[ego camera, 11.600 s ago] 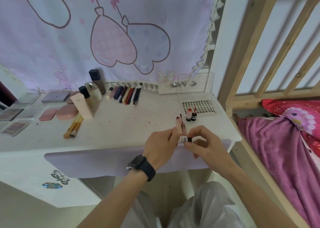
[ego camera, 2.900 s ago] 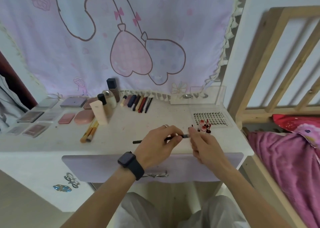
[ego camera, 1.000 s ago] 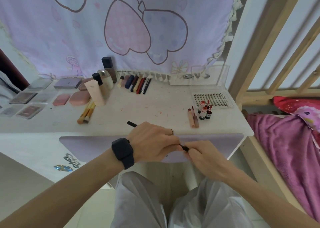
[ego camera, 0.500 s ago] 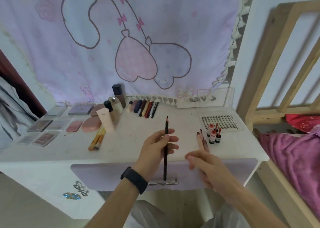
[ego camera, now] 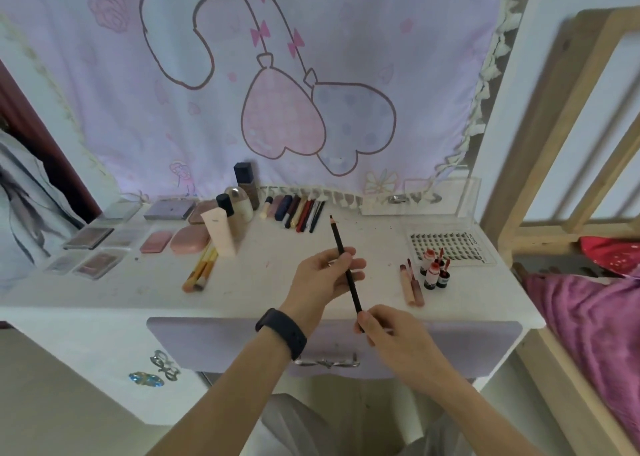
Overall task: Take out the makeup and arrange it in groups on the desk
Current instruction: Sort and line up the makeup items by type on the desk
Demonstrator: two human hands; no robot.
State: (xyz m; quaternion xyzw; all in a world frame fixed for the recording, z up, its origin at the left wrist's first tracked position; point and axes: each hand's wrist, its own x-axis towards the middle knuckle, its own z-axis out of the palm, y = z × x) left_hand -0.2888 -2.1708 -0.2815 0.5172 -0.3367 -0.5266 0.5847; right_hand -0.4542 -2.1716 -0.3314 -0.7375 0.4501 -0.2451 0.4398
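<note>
white desk, palettes, brushes, lipsticks

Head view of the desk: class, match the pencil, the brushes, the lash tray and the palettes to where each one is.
1 pencil
2 brushes
3 lash tray
4 palettes

A left end of the desk
B held by the left hand and right hand
C right rear corner
D lying by the tube

Pairs: 1-B, 2-D, 3-C, 4-A
</note>
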